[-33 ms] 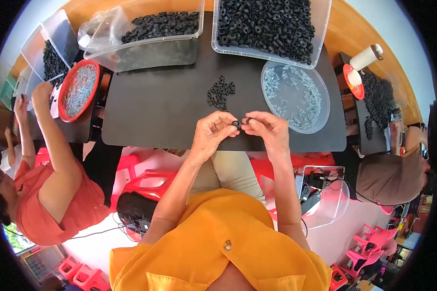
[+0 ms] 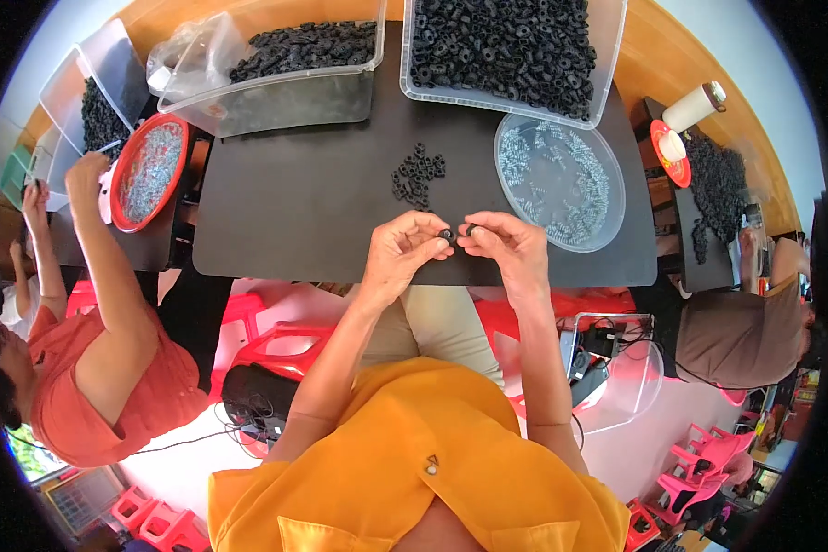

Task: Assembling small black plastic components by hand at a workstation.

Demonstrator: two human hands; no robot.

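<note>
At the near edge of the black table, centre of the frame, you hold two small black rings. Your left hand pinches one black ring between thumb and fingertips; your right hand pinches a second ring the same way. Both grips are nearly closed, with the rings almost touching. Because the parts sit close to the table edge, a slipped pinch would likely drop one onto your lap. A small pile of rings lies just above; the clear dish of screws sits at right.
</note>
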